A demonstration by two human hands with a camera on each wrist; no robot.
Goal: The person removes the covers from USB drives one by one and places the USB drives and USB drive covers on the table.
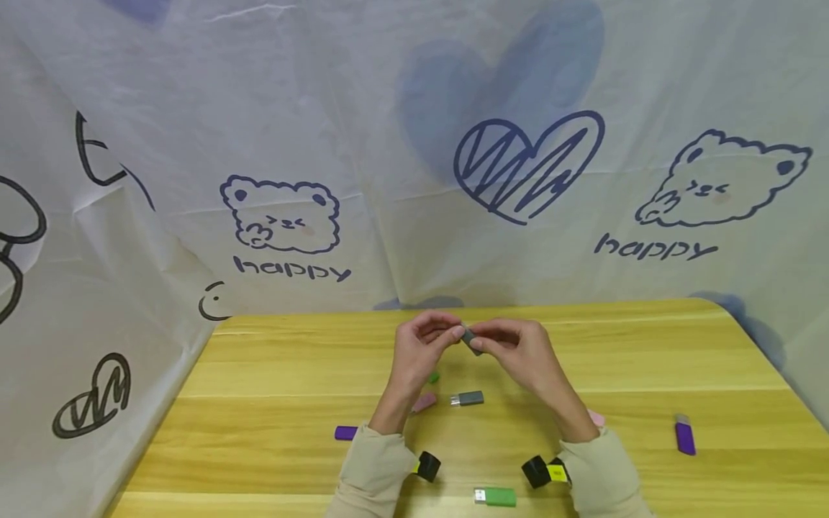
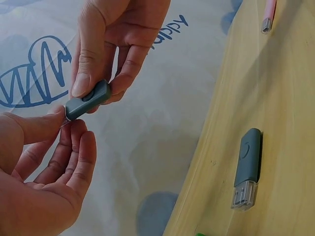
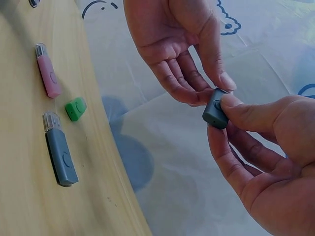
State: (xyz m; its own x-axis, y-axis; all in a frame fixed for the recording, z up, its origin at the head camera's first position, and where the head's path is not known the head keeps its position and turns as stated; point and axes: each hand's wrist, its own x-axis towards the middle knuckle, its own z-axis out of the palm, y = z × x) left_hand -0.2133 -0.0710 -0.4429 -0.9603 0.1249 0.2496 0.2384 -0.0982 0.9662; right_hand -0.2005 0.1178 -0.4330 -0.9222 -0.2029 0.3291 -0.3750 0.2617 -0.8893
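A dark grey USB flash drive (image 1: 475, 342) is held between both hands above the far part of the table. My right hand (image 1: 526, 354) pinches its grey body between thumb and fingers. At the other end, my left hand (image 1: 417, 352) pinches the tip, where a bit of clear plastic shows in the left wrist view; most of that end is hidden by the fingertips. A second grey USB flash drive (image 2: 249, 156), with a clear cap over its plug, lies on the table below the hands.
On the wooden table (image 1: 259, 374) lie a pink flash drive (image 3: 48, 73), a small green piece (image 3: 75, 109), a green flash drive (image 1: 499, 496), a purple one (image 1: 684, 437) at the right and a purple item (image 1: 345, 432) by the left sleeve. A printed cloth (image 1: 388, 144) hangs behind.
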